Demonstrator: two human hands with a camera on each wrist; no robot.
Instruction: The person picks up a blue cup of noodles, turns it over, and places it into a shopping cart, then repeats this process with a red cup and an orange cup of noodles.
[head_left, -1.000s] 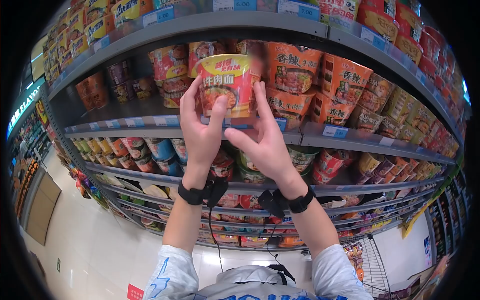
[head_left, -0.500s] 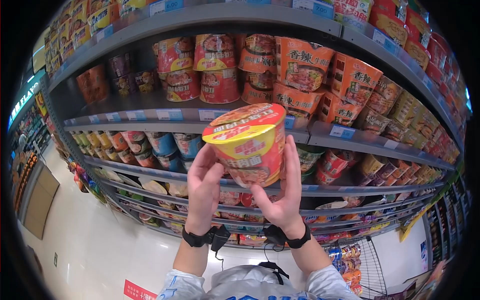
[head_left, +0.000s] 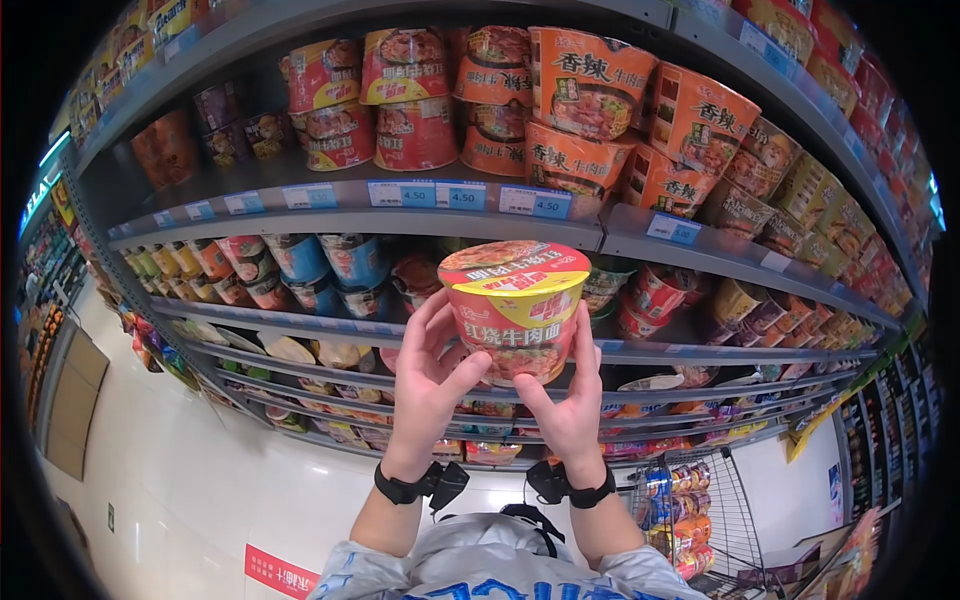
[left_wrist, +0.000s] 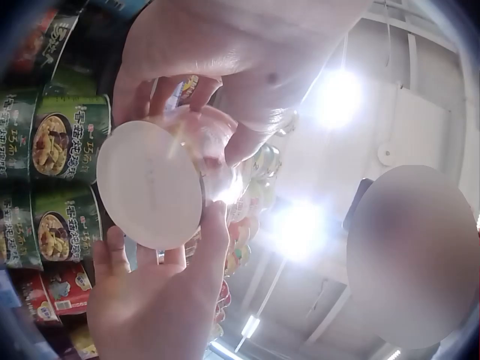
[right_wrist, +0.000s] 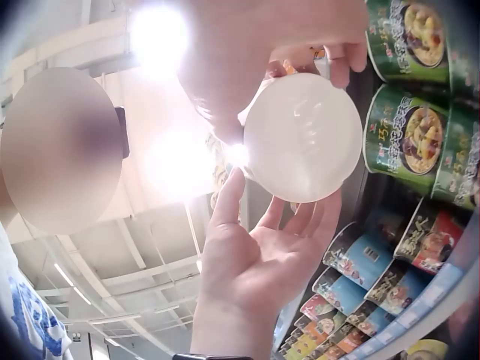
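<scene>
An instant noodle cup [head_left: 515, 320], red with a yellow band and a printed lid, is held upright between both hands in front of the shelves. My left hand [head_left: 433, 375] grips its left side, with the thumb on the front near the base. On the other side my right hand [head_left: 572, 385] curls its fingers round the wall, its thumb low on the front. Both wrist views look up at the cup's white round base [left_wrist: 150, 184], with fingers around its side. Matching red cups [head_left: 415, 133] stand stacked on the shelf beyond.
The shelf edge [head_left: 340, 200] carries price labels and runs just beyond the cup. Orange noodle tubs [head_left: 588, 85] stand at its right. Lower shelves hold more cups, among them blue ones [head_left: 355, 262]. A wire shopping cart [head_left: 735, 510] with noodle packs stands at lower right.
Both hands have brought the noodle cup down and back from the shelf toward the body. It has turned so that its front label and lid face the head camera.
</scene>
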